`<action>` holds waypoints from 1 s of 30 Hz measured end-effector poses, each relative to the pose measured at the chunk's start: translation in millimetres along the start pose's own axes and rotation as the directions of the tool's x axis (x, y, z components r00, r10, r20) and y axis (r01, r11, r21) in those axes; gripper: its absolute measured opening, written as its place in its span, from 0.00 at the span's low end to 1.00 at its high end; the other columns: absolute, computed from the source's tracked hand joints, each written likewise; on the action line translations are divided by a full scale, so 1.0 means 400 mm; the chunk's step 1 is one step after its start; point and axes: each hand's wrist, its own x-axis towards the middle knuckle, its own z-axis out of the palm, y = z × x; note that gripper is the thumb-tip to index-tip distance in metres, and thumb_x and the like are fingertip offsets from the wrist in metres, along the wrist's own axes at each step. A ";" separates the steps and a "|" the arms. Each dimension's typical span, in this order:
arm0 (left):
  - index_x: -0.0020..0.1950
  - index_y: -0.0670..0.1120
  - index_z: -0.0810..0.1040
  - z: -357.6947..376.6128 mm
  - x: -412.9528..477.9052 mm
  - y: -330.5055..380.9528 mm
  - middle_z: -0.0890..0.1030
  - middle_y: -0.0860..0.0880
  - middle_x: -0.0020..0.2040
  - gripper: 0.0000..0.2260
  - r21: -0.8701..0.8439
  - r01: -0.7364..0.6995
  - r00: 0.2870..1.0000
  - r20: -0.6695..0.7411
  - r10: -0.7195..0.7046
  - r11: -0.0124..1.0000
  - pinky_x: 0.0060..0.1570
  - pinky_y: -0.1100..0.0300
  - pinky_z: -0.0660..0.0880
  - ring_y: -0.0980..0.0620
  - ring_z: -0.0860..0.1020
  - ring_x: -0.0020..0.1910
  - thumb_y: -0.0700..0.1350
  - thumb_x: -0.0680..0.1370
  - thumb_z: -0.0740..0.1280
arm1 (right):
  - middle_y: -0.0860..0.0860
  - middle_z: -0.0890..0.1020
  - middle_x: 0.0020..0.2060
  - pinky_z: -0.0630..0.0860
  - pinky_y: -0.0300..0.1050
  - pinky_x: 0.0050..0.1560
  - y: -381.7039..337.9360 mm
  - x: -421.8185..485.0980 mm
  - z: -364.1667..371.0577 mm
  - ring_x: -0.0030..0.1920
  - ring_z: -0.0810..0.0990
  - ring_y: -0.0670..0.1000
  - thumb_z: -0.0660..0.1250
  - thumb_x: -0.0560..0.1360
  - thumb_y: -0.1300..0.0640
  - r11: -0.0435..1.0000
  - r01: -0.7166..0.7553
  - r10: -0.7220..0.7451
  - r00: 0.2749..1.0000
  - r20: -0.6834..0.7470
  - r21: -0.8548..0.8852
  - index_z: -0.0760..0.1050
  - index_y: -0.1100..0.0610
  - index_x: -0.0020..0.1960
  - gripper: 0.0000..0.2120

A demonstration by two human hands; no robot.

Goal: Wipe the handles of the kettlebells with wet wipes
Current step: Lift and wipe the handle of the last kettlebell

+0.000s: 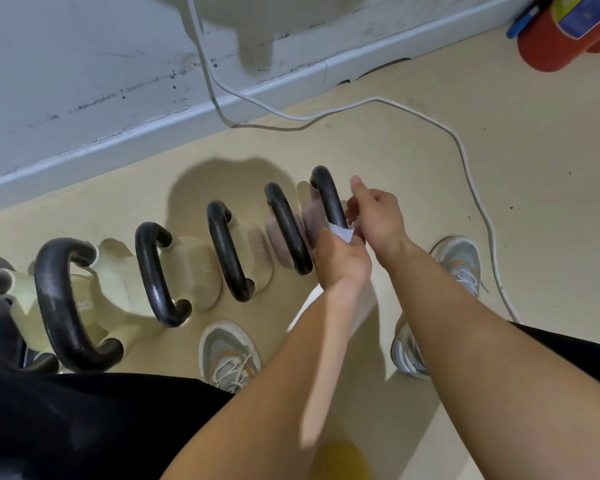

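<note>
A row of kettlebells with black looped handles stands on the beige floor. The rightmost kettlebell handle (328, 195) rises between my two hands. My left hand (340, 258) grips a white wet wipe (342, 233) wrapped round the near end of that handle. My right hand (378, 213) is just right of the handle, fingers curled against the wipe and the handle, thumb sticking up. Left of it stand further handles: one (286, 226) close by, another (227, 247), another (155, 271), and a large one (61, 303).
A white cable (465, 154) loops over the floor behind and right of the kettlebells. The grey wall and skirting (187, 112) run behind. A red cylinder (561, 39) lies at top right. My grey shoes (227, 355) (459, 261) stand near the row.
</note>
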 end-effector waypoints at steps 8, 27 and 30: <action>0.55 0.44 0.74 -0.031 -0.005 0.042 0.82 0.48 0.43 0.15 -0.204 0.057 0.996 0.072 -0.043 0.977 0.49 0.50 0.80 0.44 0.83 0.45 0.51 0.74 0.71 | 0.54 0.82 0.38 0.73 0.52 0.46 0.098 -0.080 -0.029 0.40 0.80 0.55 0.60 0.75 0.63 0.909 -0.140 0.177 0.982 -0.060 0.393 0.79 0.58 0.44 0.09; 0.51 0.52 0.78 -0.190 -0.045 0.104 0.83 0.56 0.47 0.08 -0.241 -0.178 0.969 -0.213 0.127 0.954 0.47 0.66 0.76 0.60 0.81 0.45 0.41 0.76 0.69 | 0.59 0.79 0.40 0.78 0.42 0.35 -0.030 -0.162 -0.044 0.31 0.77 0.51 0.65 0.79 0.68 0.809 -0.038 -0.006 0.997 0.073 0.587 0.78 0.62 0.54 0.06; 0.58 0.55 0.75 -0.202 -0.040 0.130 0.80 0.59 0.53 0.14 -0.294 -0.259 0.959 -0.188 0.211 0.920 0.42 0.76 0.71 0.70 0.78 0.44 0.38 0.77 0.64 | 0.59 0.79 0.42 0.79 0.42 0.36 -0.073 -0.150 -0.027 0.32 0.75 0.50 0.66 0.80 0.66 0.788 -0.097 0.018 0.991 0.136 0.608 0.78 0.60 0.56 0.07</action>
